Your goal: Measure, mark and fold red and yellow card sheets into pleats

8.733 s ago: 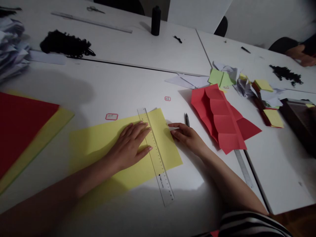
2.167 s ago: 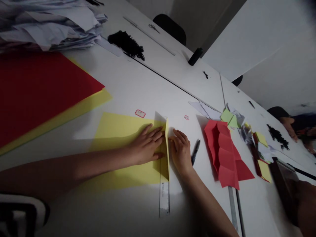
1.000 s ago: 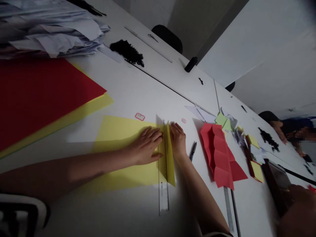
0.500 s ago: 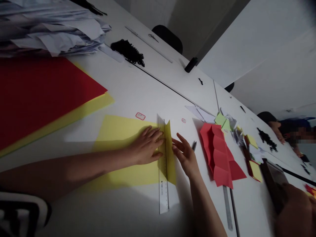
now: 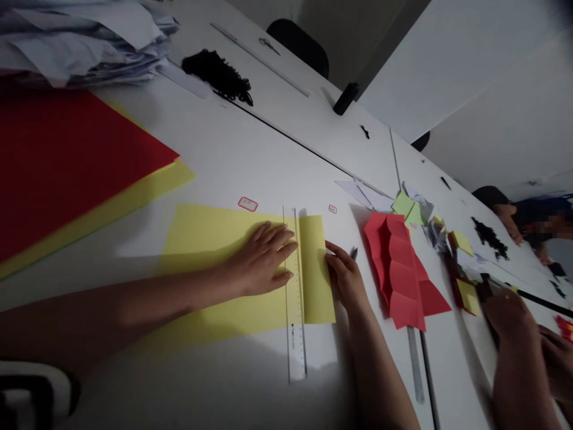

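A yellow sheet of paper (image 5: 192, 239) lies on the white table, with a clear ruler (image 5: 295, 352) laid across it. My left hand (image 5: 264, 257) rests flat with fingers spread, its fingertips on the ruler and its palm over the sheet. To the right of the ruler, the sheet's end strip (image 5: 316, 275) is creased along the ruler's edge and leans down toward the table. My right hand (image 5: 345, 272) is closed on the outer edge of that strip, thumb and fingers at the paper's border; some fingers are hidden.
A red folded paper (image 5: 400, 272) stands to the right, over a metal ruler (image 5: 415, 370). Red and yellow sheets (image 5: 80, 173), a paper pile (image 5: 89, 48) and black cord (image 5: 219, 74) are at left and back. Another person's hand (image 5: 514, 322) works at the right.
The strip right of the ruler has gone from standing upright to leaning down to the right. My right hand has closed on its edge. My left hand stays on the ruler.
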Available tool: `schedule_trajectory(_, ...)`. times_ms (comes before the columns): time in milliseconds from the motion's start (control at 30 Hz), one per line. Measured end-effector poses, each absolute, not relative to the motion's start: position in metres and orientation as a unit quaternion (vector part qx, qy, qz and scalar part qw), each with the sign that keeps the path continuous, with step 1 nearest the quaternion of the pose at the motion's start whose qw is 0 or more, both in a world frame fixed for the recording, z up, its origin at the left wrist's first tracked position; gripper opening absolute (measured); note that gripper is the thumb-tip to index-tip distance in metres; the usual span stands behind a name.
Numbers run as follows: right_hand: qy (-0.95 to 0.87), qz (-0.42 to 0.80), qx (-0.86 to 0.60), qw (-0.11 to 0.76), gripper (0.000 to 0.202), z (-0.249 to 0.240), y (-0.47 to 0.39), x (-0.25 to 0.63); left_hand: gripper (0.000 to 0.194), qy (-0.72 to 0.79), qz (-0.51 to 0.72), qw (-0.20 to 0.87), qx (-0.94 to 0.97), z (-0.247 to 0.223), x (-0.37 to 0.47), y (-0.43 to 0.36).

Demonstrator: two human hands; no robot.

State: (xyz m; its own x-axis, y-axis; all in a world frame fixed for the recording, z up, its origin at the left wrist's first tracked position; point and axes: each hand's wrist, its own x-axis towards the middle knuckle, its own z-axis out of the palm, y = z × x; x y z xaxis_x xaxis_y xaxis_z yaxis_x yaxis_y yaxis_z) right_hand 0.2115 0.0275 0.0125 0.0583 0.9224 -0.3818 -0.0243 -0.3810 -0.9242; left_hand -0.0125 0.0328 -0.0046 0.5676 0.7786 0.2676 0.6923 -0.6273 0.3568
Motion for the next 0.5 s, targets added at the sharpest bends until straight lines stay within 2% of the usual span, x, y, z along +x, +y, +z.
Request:
schedule_trajectory(167, -0.382, 0.567, -0.606, 0.406, 0.044, 0.0116, 0.0279, 0.2129, 0.047, 0.419, 0.190, 0.110, 0.881, -0.0049, -0.0117, 0.0342)
schedule_trajectory(333, -0.397, 0.575, -0.584, 0.413, 0.037, 0.0104, 0.0283, 0.2156, 0.045, 0.417, 0.190, 0.109, 0.882, -0.0017, -0.0116, 0.0350)
schedule_trajectory(500, -0.506, 0.548, -0.544, 0.385, 0.033, 0.0123, 0.0247, 0.2173, 0.040, 0.414, 0.198, 0.100, 0.883, -0.0004, -0.0117, 0.0362)
